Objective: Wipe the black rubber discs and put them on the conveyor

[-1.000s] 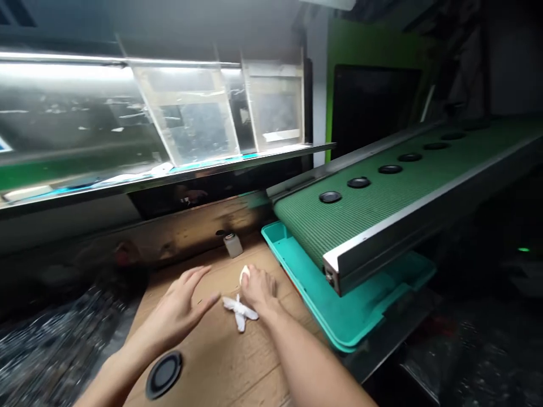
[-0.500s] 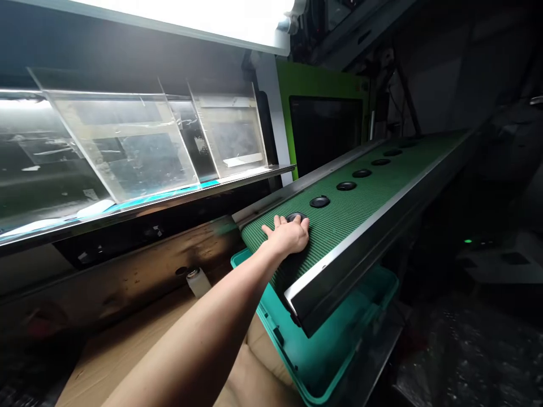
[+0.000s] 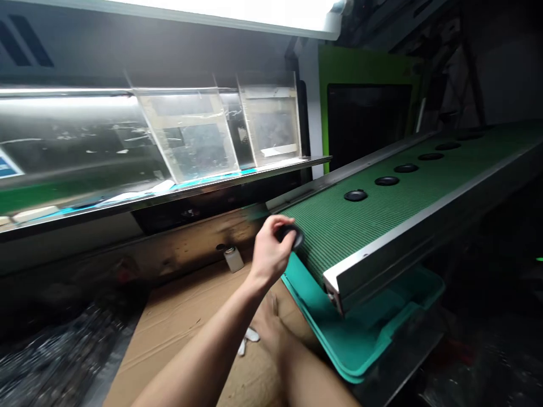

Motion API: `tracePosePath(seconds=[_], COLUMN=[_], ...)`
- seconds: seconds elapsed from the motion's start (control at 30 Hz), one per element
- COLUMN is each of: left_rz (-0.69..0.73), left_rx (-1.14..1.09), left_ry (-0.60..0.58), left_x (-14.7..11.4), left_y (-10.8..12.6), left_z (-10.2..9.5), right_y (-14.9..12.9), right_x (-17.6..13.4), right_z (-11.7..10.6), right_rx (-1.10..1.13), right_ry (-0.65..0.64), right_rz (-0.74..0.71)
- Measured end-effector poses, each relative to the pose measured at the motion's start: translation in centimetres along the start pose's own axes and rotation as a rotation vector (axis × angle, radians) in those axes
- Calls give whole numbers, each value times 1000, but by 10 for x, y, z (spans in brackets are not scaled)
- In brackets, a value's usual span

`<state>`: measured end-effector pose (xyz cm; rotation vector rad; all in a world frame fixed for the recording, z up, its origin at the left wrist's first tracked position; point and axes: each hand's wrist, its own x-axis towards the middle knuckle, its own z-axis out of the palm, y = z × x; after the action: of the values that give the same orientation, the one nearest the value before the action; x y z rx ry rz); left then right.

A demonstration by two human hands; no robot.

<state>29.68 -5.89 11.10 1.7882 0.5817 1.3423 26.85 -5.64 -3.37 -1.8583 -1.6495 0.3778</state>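
My left hand [image 3: 271, 249] is closed on a black round disc [image 3: 298, 237], lifted beside the near end of the green conveyor belt [image 3: 331, 226]. Its thumb lies on the near face, with fingers curled over the top. Lower down, my right hand [image 3: 267, 316] is over the brown cardboard [image 3: 186, 322], blurred and partly dark, so its fingers cannot be made out. Small white pieces [image 3: 251, 334] lie close to it. More black discs, including a nearer one [image 3: 355, 195], sit in a row along the belt.
Under the belt's end stands a teal plastic bin [image 3: 352, 370]. The conveyor's metal side rail [image 3: 407, 232] slopes away to the right. A small white bottle [image 3: 233, 259] is on the cardboard. At left runs a lit machine with clear panels [image 3: 203, 147].
My left hand has picked the nearest disc off the belt and drawn it left. My right hand and forearm now show more clearly below. The view has turned left.
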Motion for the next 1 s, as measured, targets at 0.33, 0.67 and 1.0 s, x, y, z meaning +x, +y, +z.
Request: tracePosePath(seconds=[0.33,0.67,1.0], left_rz=[-587,-587,-608], left_rx=[-176,-848,-1193], left_ry=[586,673,417], left_x=[-185,-187,-190], left_y=[-73,-82,-77], left_z=[-205,-213,-210], right_y=[-12,-72,-82], right_x=[-5,-63,-65], right_z=[10,47,55], right_rx=[-37,387,150], right_ry=[86,-44,18], right_rz=[30,-311,-225])
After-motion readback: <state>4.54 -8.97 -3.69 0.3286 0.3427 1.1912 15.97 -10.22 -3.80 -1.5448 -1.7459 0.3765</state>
